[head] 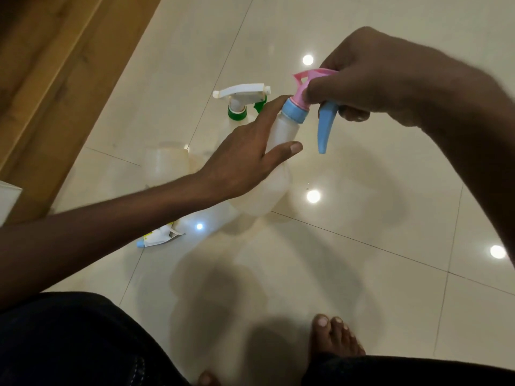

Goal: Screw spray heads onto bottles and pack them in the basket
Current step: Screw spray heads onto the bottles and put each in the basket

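A bottle is standing on the floor in the middle, the left hand lying against its left side and the right hand sitting over the spray head on its neck. Behind and to its left another bottle with a spray head is standing, and an open bottle is standing further left. A loose spray head is lying on the floor in front of that, and bare toes are resting nearest the viewer.

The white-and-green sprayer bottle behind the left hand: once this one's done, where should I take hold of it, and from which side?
Grip the white-and-green sprayer bottle at the neck, just under its green collar, coming from above. It stands upright on the floor, its head pointing sideways and the trigger on its right. The left hand and the bottle it steadies hide the body, so the neck is probably the clearest hold.
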